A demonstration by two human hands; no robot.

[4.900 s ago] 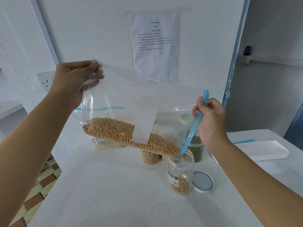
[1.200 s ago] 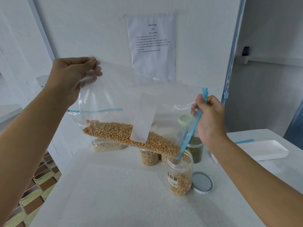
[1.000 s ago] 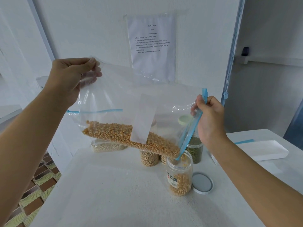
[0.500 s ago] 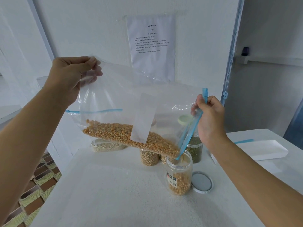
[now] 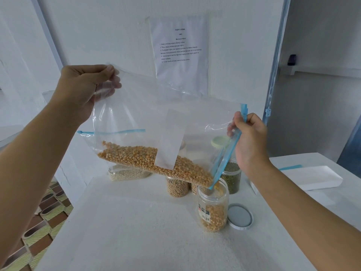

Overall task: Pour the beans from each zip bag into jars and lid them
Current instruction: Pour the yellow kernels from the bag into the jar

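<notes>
Left hand [image 5: 82, 89] pinches the zip bag's [image 5: 140, 106] far-left corner; right hand [image 5: 251, 139] pinches its blue zipper edge, tilting corn kernels [image 5: 148, 160] into the open jar [image 5: 213, 208].

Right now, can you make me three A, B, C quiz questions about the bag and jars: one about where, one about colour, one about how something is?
1. Where is the loose lid?
A) on the open jar
B) on the table beside that jar
C) on the floor

2. What colour is the zip strip of the held bag?
A) red
B) green
C) blue

3. How is the open jar?
A) partly filled with kernels
B) empty
C) lidded

Answers:
1 B, the lid lies flat on the table just right of the jar.
2 C, the strip pinched by the right hand is blue.
3 A, yellow kernels fill its lower part and nothing covers its mouth.
</notes>
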